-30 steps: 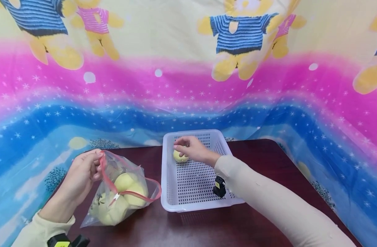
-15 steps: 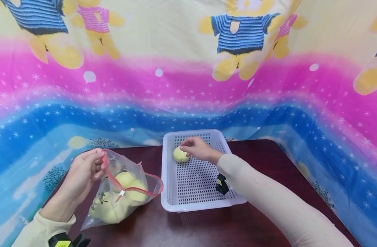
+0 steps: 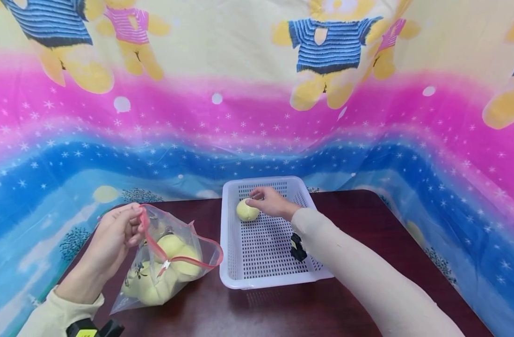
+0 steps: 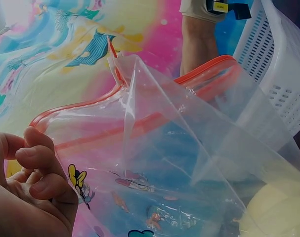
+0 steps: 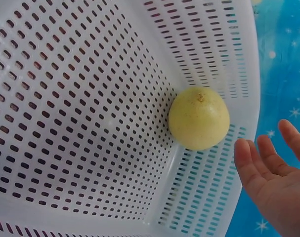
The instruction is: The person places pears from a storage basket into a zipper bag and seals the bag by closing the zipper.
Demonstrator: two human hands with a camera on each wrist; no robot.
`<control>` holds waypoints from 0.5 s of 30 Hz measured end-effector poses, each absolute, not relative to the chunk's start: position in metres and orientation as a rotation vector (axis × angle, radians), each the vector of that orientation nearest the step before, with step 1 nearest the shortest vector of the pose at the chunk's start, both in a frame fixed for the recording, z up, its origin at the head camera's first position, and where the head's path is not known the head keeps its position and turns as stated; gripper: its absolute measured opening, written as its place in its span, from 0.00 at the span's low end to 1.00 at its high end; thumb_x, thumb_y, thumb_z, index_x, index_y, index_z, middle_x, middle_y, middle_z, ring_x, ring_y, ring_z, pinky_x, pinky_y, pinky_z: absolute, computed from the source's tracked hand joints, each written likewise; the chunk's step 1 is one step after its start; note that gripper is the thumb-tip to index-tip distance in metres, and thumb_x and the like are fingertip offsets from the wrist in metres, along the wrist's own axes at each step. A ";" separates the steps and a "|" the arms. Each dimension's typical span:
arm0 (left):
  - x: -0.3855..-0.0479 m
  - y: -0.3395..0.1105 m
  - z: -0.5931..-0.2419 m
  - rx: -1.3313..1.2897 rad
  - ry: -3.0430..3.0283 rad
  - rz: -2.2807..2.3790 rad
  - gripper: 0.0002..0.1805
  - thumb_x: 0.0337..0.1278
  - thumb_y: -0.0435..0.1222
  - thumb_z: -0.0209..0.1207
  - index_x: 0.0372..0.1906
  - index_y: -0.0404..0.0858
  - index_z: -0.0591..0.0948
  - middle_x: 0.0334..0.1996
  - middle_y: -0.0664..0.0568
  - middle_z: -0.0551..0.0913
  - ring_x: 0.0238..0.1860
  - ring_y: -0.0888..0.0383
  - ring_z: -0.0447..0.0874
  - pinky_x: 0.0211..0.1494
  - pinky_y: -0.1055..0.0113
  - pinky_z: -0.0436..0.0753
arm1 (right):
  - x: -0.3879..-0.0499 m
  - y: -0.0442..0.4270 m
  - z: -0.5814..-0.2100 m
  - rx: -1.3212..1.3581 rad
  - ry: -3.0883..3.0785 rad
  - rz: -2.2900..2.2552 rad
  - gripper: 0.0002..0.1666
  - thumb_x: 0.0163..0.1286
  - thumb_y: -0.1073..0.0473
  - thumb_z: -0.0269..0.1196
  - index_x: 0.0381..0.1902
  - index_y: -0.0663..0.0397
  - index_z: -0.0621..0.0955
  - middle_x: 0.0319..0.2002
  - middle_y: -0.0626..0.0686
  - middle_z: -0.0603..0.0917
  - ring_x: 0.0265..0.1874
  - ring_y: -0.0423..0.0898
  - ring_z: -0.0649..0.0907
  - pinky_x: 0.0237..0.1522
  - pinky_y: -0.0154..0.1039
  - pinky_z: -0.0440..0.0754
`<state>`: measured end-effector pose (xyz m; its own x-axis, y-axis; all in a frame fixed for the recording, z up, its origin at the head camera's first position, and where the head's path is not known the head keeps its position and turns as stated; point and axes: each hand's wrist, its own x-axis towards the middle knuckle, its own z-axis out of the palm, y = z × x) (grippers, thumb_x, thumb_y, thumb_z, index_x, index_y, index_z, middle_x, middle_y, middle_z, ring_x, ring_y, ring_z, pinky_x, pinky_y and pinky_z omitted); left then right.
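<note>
My left hand (image 3: 115, 236) pinches the red-edged rim of a clear zip bag (image 3: 132, 281). The bag's mouth gapes, and several pale yellow-green round fruits (image 3: 185, 262) lie inside. One more such fruit (image 5: 199, 118) rests in the white plastic basket (image 3: 261, 283), against its far left corner. Just beside that fruit is my right hand (image 3: 271, 203), fingers loosely bent and holding nothing. In the right wrist view a gap shows between the fingertips (image 5: 242, 150) and the fruit. The left wrist view shows the bag's red zip edge (image 4: 209, 69) close up.
The perforated basket stands on a dark red-brown table (image 3: 349, 290), right of the bag. Behind the table hangs a colourful cloth (image 3: 257, 117) with teddy bears. Both wrists carry small black cameras (image 3: 298, 247).
My right hand has drawn back a little to the right, off the fruit, which stays in the basket and shows more fully. The bag's mouth has shifted slightly; my left hand keeps its grip.
</note>
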<state>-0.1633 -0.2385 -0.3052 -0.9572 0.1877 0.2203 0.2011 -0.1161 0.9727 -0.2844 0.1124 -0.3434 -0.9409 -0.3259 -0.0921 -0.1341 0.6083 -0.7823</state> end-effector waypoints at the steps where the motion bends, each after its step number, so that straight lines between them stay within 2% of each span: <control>1: -0.163 -0.239 -0.305 -0.457 -2.083 -2.297 0.19 0.80 0.36 0.45 0.28 0.42 0.78 0.18 0.58 0.74 0.18 0.53 0.54 0.25 0.56 0.49 | -0.285 0.112 -0.344 -0.372 2.610 -1.235 0.29 0.74 0.46 0.60 0.67 0.53 0.74 0.65 0.61 0.77 0.65 0.57 0.78 0.65 0.55 0.78; 5: -0.163 -0.239 -0.306 -0.457 -2.081 -2.307 0.19 0.80 0.37 0.45 0.28 0.42 0.78 0.18 0.58 0.74 0.18 0.53 0.54 0.24 0.57 0.50 | -0.287 0.110 -0.348 -0.344 2.613 -1.212 0.31 0.73 0.45 0.62 0.69 0.51 0.72 0.69 0.62 0.73 0.69 0.59 0.73 0.70 0.58 0.72; 15: -0.163 -0.238 -0.305 -0.469 -2.072 -2.323 0.20 0.80 0.36 0.45 0.27 0.42 0.78 0.18 0.59 0.74 0.18 0.52 0.53 0.24 0.56 0.50 | -0.289 0.108 -0.360 -0.338 2.580 -1.109 0.40 0.72 0.43 0.62 0.76 0.50 0.64 0.75 0.62 0.65 0.74 0.60 0.68 0.73 0.61 0.67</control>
